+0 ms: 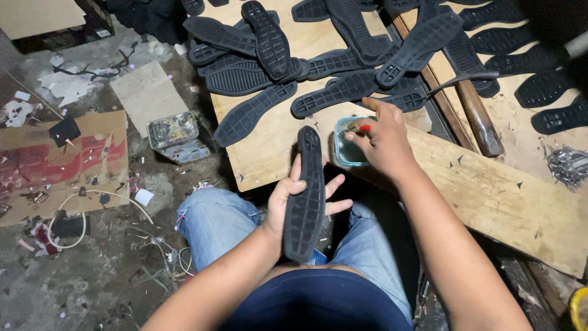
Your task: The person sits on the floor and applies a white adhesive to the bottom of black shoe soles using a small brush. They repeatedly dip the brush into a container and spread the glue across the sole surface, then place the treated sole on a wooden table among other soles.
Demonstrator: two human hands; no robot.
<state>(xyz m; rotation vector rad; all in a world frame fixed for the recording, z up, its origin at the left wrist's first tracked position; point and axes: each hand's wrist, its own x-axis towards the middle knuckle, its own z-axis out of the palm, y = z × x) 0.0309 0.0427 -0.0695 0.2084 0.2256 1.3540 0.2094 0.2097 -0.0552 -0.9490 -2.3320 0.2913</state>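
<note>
Black shoe sole (304,196) in left hand (288,202) — right hand (380,144) over glass container (346,147).

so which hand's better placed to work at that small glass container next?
Right, probably. The right hand is already at the glass container on the wooden board, pinching something red-tipped over it. The left hand is occupied gripping the black shoe sole above the lap.
</note>
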